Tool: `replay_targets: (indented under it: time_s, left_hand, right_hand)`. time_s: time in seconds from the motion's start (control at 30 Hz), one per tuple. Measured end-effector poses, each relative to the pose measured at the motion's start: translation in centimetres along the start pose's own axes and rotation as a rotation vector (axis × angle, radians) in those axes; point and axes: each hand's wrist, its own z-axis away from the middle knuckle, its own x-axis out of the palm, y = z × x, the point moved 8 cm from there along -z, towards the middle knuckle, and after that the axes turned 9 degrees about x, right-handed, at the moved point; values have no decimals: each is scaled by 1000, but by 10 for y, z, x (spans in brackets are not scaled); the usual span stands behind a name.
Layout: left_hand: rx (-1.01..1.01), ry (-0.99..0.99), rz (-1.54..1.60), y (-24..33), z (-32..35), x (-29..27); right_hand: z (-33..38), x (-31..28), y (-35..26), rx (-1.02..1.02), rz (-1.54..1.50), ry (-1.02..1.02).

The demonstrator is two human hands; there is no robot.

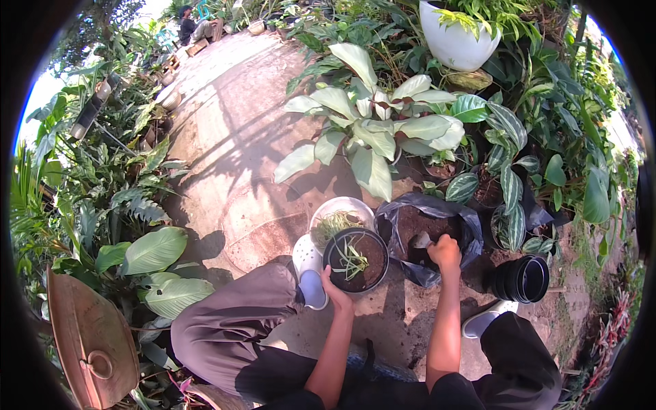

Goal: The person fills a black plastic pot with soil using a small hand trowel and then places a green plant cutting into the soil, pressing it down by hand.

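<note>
Soil [413, 220] is held in one black plastic bag [473, 225], which is set open on the ground [239, 150], toward the right edge of the bare path. One small grey scoop [421, 240] is gripped by the right hand [445, 253], whose fingers are closed, and its blade is rested at the soil inside the bag; the handle is hidden by the fist.

One black round pot [372, 281] is placed just left of the bag, filled with soil and planted with one clump of narrow green leaves [352, 262]. Its left side is touched by the left hand [335, 290]; how far the fingers are curled under it cannot be told. Behind this pot, partly covered by it, one white bowl [348, 203] is seen, with thin grassy plants [333, 224] heaped in it.

Near the path's right edge, several black pots [529, 279] are nested in one stack and tipped sideways; their number cannot be counted. Two light shoes [311, 280] are planted on the ground, one beside the bowl, one beside the stack. Beyond the bag, one large pale-leaved plant [372, 126] is spread over the path's right edge.
</note>
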Motion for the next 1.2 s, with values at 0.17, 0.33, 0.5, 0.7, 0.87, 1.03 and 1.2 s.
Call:
replay_targets:
  time_s: [0.17, 0.33, 0.5, 0.7, 0.87, 1.03, 1.2]
  left_hand:
    - [-47, -12, -3, 4, 7, 7]
    - [-4, 19, -45, -7, -6, -11]
    - [-81, -27, -82, -13, 11, 4]
    - [-65, -175, -134, -18, 23, 25]
    - [-52, -160, -205, -31, 12, 11]
    - [-77, -319, -256, -32, 15, 20]
    - [-89, -352, -248, -30, 23, 30]
  right_hand:
    - [2, 60, 21, 52, -191, 102]
    - [-5, 66, 49, 37, -487, 90]
    - [-27, 64, 87, 1, -727, -95]
    - [-18, 15, 98, -14, -788, -164]
    - [15, -25, 76, -107, -870, -257]
    - [42, -50, 55, -231, -921, -388]
    - [58, -53, 35, -358, -861, -438]
